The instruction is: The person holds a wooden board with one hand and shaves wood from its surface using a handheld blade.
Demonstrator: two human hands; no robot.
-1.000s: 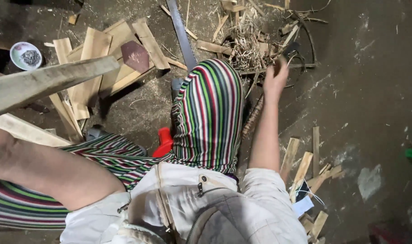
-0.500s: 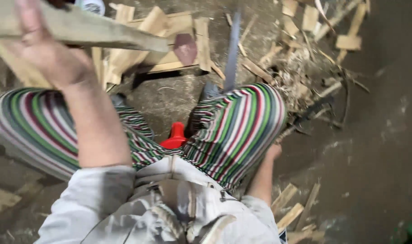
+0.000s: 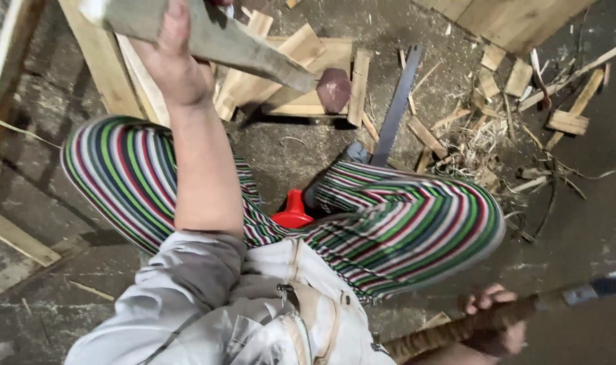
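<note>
1. The left hand [image 3: 169, 64] is wrapped around a long grey wooden plank [image 3: 207, 37] near the top of the view; its fingers go over the far side of the wood and cannot be seen, only the back of the hand and the thumb side show.
2. The plank's upper left end runs out of the picture, so its full length cannot be told. Its long axis slopes from upper left down to the right, and its tapered tip points toward a small dark reddish block [image 3: 334, 89].
3. The right hand [image 3: 497, 328] sits at the bottom right, fingers curled tight around a rough brown handle [image 3: 456, 331]. The wrist is cut off by the bottom edge.
4. The handle slants from lower left up to the right, where a grey metal collar and a blurred dark part leave the view; what kind of tool it is cannot be made out.
5. No package or label can be seen. A bright red, cone-shaped plastic object [image 3: 293, 211] shows between the striped trouser legs [image 3: 402, 230], its lower part hidden by them.
6. On the floor [image 3: 592, 223] lie pale offcuts of timber [image 3: 301, 67], shavings and a dark flat metal strip [image 3: 396, 101] that slants steeply, its lower end behind a shoe.
</note>
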